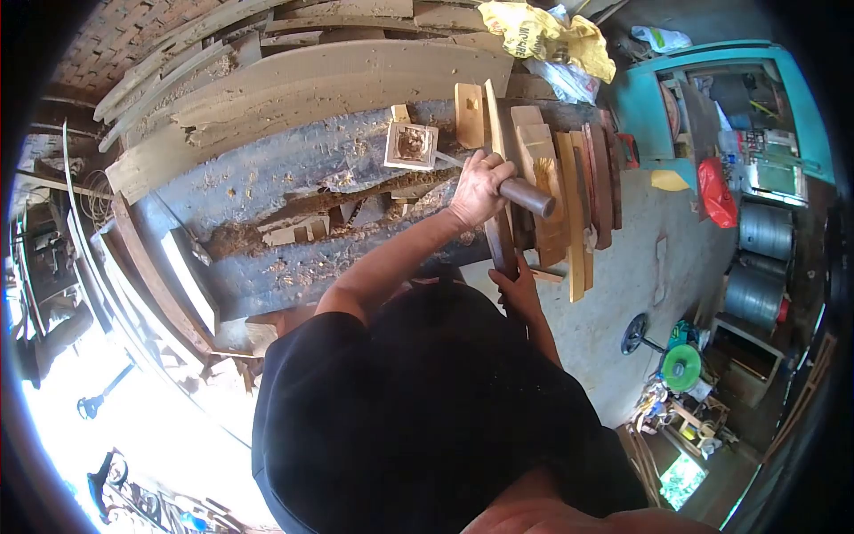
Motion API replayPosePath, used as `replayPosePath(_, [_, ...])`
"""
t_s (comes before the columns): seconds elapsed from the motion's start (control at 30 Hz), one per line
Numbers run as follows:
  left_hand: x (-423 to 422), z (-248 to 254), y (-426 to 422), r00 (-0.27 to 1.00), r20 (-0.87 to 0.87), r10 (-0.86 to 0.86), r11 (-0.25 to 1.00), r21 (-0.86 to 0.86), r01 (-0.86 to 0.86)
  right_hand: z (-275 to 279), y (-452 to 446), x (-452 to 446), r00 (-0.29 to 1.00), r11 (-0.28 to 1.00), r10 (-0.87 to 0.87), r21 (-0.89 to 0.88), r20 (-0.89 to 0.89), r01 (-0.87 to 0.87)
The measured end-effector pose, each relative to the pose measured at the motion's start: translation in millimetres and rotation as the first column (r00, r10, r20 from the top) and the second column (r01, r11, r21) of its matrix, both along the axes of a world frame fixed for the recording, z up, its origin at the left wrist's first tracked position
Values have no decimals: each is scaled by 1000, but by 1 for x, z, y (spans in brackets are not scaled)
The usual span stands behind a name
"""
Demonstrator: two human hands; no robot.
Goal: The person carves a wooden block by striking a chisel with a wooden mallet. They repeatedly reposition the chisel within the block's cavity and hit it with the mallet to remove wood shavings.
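Note:
My left hand (481,189) is closed around a chisel, its thick dark wooden handle (529,198) sticking out to the right and its thin metal blade (448,160) to the left. Beneath that hand runs a long narrow wooden strip (495,120), pale at the far end and darker near me. Lower down, close to my body, my right hand (521,292) grips the strip's dark near end; part of it is hidden by my shirt. Left of the blade sits a square wooden box (411,145) with brown bits inside, on the worn workbench (276,169).
Several wooden boards (569,214) lie side by side right of my hands. A wide curved plank (338,80) and yellow bag (551,36) lie along the far side. Shavings and a broken gap mark the bench. A green fan (681,368) and teal cabinet (640,107) stand right.

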State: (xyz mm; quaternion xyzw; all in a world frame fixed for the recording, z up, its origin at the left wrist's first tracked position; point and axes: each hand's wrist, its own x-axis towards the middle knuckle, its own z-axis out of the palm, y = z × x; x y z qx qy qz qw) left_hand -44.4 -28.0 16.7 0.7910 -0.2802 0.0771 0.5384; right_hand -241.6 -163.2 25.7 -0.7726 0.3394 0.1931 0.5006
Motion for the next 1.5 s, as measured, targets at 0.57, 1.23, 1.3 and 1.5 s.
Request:
replayPosePath(0.57, [11, 4, -12, 978, -45, 203, 976, -66, -206, 20, -12, 3, 999, 999, -39, -11, 25, 39])
replayPosePath(1.23, [13, -24, -24, 932, -31, 361, 932, 52, -359, 132, -34, 42, 767, 997, -21, -39, 641, 60])
replayPosePath(1.3, [14, -25, -21, 944, -44, 328, 945, 6, -328, 153, -42, 51, 677, 999, -24, -14, 735, 50])
replayPosePath(1.5, [16, -16, -9, 928, -71, 367, 928, -44, -370, 78, -31, 54, 893, 985, 170, -91, 418, -145])
